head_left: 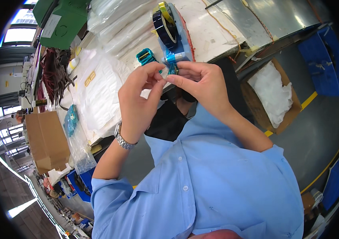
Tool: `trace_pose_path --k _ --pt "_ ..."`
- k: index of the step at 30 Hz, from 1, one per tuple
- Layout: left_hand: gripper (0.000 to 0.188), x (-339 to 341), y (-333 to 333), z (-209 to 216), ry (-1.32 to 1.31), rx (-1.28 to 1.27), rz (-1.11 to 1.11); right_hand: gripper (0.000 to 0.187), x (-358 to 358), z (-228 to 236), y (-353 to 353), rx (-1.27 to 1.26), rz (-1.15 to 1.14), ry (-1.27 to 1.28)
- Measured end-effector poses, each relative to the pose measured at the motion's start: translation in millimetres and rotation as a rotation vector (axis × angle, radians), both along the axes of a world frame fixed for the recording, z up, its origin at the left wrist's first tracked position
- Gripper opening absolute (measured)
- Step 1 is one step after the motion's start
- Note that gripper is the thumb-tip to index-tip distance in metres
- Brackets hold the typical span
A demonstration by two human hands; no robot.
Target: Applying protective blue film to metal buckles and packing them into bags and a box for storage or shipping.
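My left hand (139, 93), with a metal watch on its wrist, has its thumb and fingers pinched together. Whatever lies in that pinch is too small to make out. Close beside it, my right hand (207, 83) pinches a small glossy teal piece (172, 69) between thumb and fingers. Both hands meet at the table's front edge, just below a blue tape dispenser (180, 44). The dispenser carries a dark tape roll (164, 30) and a yellow one (165, 12). A teal looped bundle (146, 56) lies on the table left of the dispenser.
Clear plastic bags (103, 89) cover much of the white table at left. A green bin (64, 24) and dark red straps (54, 71) are farther left, above a cardboard box (48, 139). On the floor at right stand an open carton (295, 109) with white plastic and a blue bin (323, 59).
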State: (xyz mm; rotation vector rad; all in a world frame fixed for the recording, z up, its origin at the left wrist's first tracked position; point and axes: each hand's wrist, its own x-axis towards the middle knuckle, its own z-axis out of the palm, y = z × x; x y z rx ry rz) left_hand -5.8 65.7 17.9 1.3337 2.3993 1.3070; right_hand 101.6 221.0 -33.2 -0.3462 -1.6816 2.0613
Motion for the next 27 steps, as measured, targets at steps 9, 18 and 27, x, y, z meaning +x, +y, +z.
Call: trace_pose_path --k 9,18,27 --pt "0.035 9 10 -17 0.480 0.065 -0.067 0.025 0 -5 -5 -0.066 -0.011 0.012" --pt "0.036 42 -20 -47 -0.093 0.055 0.019 0.026 36 -34 -14 -0.208 0.045 -0.125" --pt "0.033 28 -54 -57 -0.669 0.175 -0.088 0.025 25 -40 -2 -0.238 0.358 -0.197"
